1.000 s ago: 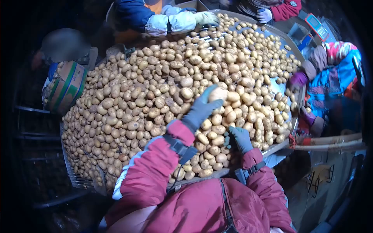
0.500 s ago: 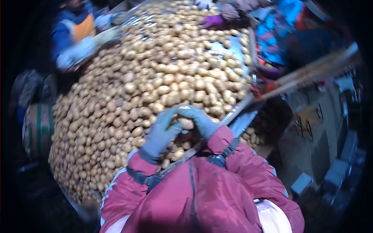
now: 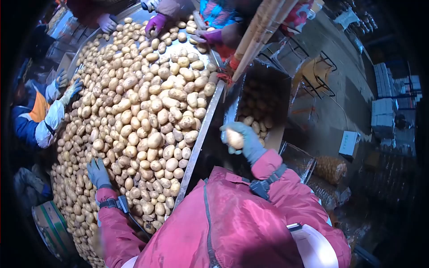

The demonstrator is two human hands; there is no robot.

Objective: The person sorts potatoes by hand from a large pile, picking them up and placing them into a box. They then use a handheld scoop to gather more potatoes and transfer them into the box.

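Observation:
A wide heap of potatoes covers the metal-edged table in front of me. My right hand, in a grey glove, is closed around one pale potato. It is past the table's right edge, over the near end of a deep box with potatoes inside. On the left, my left hand, also gloved, lies on the heap with its fingers stretched out over the potatoes; no potato shows in its grasp.
Wooden poles rise from the table's right corner. Co-workers' gloved hands, one in a purple glove, work at the far side; another person stands left. A striped drum is lower left. A white carton and a filled net sack are right.
My hands, together over the heap before, are now apart: the right has moved past the table edge with a potato, the left out onto the heap. My view has turned right.

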